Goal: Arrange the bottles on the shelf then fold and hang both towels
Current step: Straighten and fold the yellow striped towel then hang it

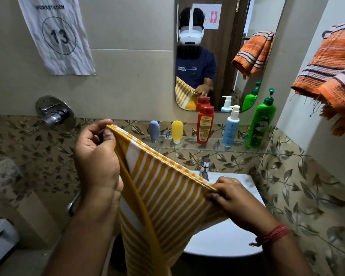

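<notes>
A yellow and white striped towel (163,198) hangs doubled over in front of me above the sink. My left hand (97,156) pinches its upper left corner. At the upper right corner my right hand (231,198) grips the stacked edges. An orange striped towel (331,74) hangs at the upper right on the wall. On the glass shelf (211,149) stand, left to right, a blue tube (154,130), a yellow tube (176,130), a red bottle (205,124), a white and blue pump bottle (230,128) and a green pump bottle (261,124).
A white sink (227,236) with a chrome tap (204,169) sits below the shelf. The mirror (217,52) above reflects a person and the towels. A chrome wall valve (55,113) and a paper sign marked 13 (57,34) are at left.
</notes>
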`<state>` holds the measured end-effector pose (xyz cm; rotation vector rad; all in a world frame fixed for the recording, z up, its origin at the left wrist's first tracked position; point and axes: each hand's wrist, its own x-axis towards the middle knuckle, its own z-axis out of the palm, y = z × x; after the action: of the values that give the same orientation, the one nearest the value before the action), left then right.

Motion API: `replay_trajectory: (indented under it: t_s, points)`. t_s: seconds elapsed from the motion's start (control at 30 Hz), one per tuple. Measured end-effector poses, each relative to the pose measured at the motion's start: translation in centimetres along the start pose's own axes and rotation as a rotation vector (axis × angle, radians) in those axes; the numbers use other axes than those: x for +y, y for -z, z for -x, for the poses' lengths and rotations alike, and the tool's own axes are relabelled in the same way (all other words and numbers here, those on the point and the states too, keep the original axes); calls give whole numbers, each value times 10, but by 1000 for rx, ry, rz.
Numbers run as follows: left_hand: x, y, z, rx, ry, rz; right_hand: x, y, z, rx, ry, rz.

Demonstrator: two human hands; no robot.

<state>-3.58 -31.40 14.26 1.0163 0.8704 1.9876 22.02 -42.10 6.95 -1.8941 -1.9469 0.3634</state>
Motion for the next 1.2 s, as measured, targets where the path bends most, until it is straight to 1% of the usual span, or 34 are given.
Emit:
replay_trajectory:
  t_s: [0.13,0.2,0.27,0.33,0.43,0.5,0.6,0.63,0.7,0.8,0.87,0.97,1.0,1.07,1.1,1.2]
  points:
    - [-4,10,-17,114,24,10,23,15,5,52,-79,-12]
    - [-7,14,-22,144,50,19,29,24,10,70,-98,-59]
    - [-12,17,-24,166,82,14,30,30,13,98,-97,-53]
    - [-18,20,-24,197,117,15,27,36,16,190,-46,-33]
    - [-23,23,-26,235,152,35,21,51,26,338,113,-96]
    - [-24,23,-28,251,153,43,19,58,32,399,194,-234]
    - [-25,21,-30,262,153,52,12,62,33,484,240,-635]
    - [-26,20,-29,261,153,48,11,64,31,517,265,-714]
    - [-27,16,-27,256,145,30,8,68,27,561,308,-783]
    - [-27,11,-24,242,125,8,9,76,20,625,303,-787]
    - [-28,8,-23,229,122,0,11,79,20,623,330,-855]
    - [-30,7,-23,206,121,-2,11,85,25,499,357,-1103]
    - [-30,7,-23,199,118,-9,13,88,24,481,335,-1104]
    - [-32,6,-22,184,109,-27,15,95,22,513,236,-960]
    - [-33,5,-21,177,101,-34,15,99,22,505,219,-931]
    - [-32,2,-21,173,80,-55,14,104,25,386,362,-1089]
